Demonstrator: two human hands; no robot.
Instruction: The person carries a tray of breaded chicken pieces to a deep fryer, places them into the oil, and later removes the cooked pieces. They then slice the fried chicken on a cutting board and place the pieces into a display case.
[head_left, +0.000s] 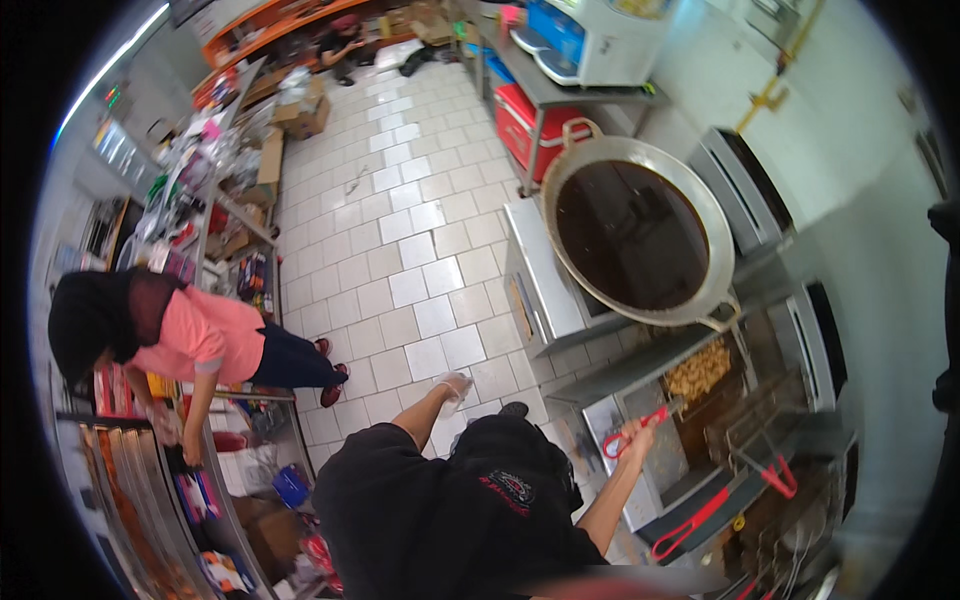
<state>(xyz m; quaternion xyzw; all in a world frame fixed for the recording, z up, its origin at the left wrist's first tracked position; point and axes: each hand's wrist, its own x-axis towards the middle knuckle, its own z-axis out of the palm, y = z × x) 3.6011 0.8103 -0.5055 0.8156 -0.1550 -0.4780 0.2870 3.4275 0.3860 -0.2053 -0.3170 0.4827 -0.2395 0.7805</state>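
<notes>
My right hand (637, 439) grips the red handle (613, 448) of a fryer basket. Golden-brown fried pieces (699, 372) fill the basket, which is over the deep fryer's open vat (694, 442). Away from the fryer, my left hand (454, 388) hangs over the tiled floor in a clear plastic glove. I see nothing held in it, but its fingers are blurred.
A wide metal wok (718, 262) of dark liquid stands beyond the basket. Other red-handled baskets (694, 521) lie nearer me. At left, a person in a pink shirt (214, 330) leans over a counter; another person (345, 49) crouches at the far end.
</notes>
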